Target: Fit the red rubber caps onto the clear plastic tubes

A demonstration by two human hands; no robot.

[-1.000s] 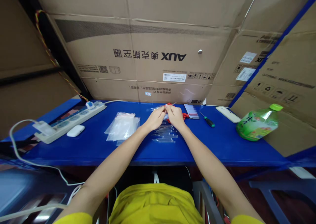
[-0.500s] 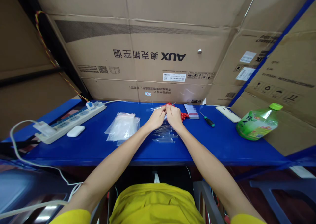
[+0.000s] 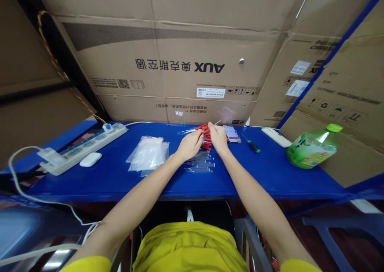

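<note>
My left hand (image 3: pixel 190 145) is closed, its fingertips pinching a small red handle (image 3: pixel 205 132) between the two hands. Close beside it on the right, my right hand (image 3: pixel 219 137) is closed on a thin rod (image 3: pixel 217 123) whose end sticks out past the fingers. Under and between the hands lies a heap of red handles (image 3: pixel 207 145), partly hidden by my fingers. Nearer to me, several thin shiny rods (image 3: pixel 199 167) lie side by side on the blue table (image 3: pixel 192 187).
Clear plastic bags (image 3: pixel 149 154) lie to the left, beyond them a white earphone case (image 3: pixel 90 159) and a power strip (image 3: pixel 87 147). On the right are a phone (image 3: pixel 232 134), a screwdriver (image 3: pixel 253 146), a white device (image 3: pixel 275 137) and a green bottle (image 3: pixel 312 148). Cardboard (image 3: pixel 180 40) walls the back.
My hands have moved slightly apart, the right one a little to the right. More of the red handles now shows between them.
</note>
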